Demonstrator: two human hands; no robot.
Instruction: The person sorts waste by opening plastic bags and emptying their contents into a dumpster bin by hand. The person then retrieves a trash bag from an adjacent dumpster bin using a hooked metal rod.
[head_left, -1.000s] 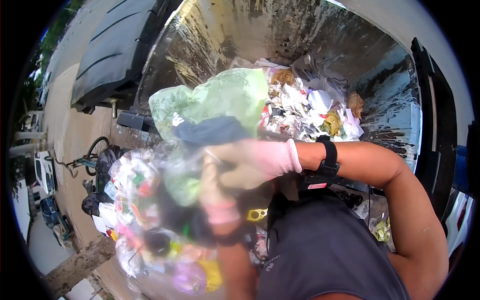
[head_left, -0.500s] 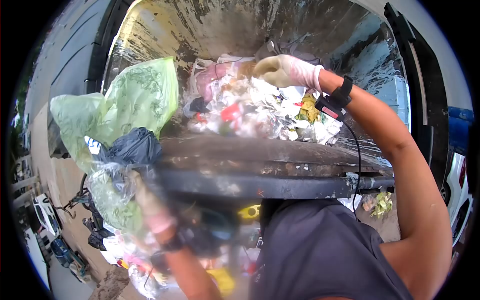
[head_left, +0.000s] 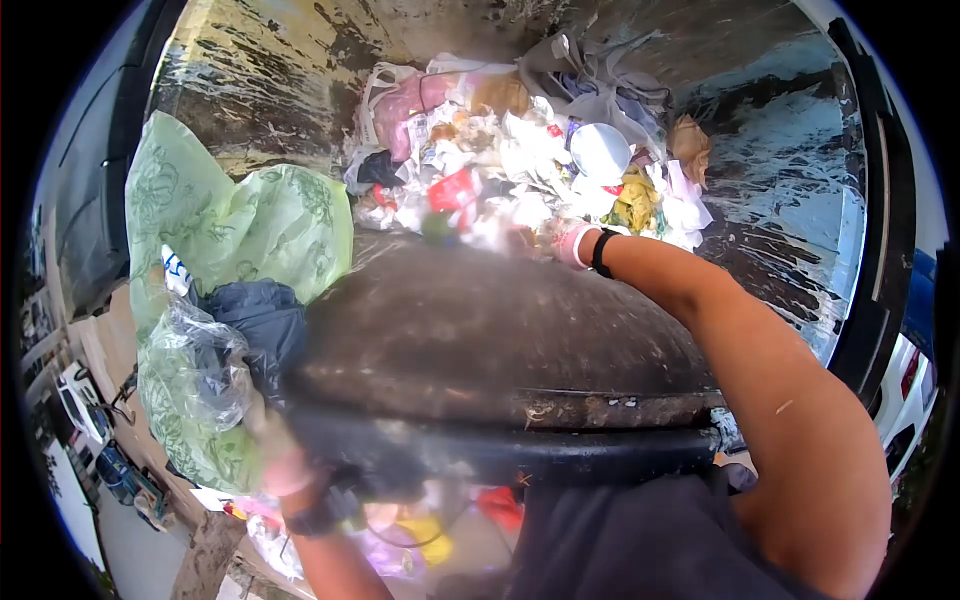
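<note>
My left hand (head_left: 272,450), gloved and blurred, grips a bundle of plastic bags at the lower left. In that bundle are a light green patterned bag (head_left: 290,212), a dark grey bag (head_left: 262,315) and a crumpled clear bag (head_left: 200,365). My right hand (head_left: 566,243), also gloved, reaches over the rim into the heap of waste (head_left: 520,150). Its fingers are smeared and partly lost among white scraps, so any hold there cannot be made out. Close to it lie a red wrapper (head_left: 455,192) and a yellow crumpled bag (head_left: 635,200).
A stained metal hopper (head_left: 770,190) surrounds the heap, its dark rim bar (head_left: 600,445) running across in front of me. Inside are a white round lid (head_left: 600,150), a grey bag (head_left: 570,65) and a brown paper bag (head_left: 690,150). More litter (head_left: 420,540) lies below the bar.
My right hand has come down from the back of the heap to its near edge. The view has shifted closer to the hopper. My left hand still grips the bags.
</note>
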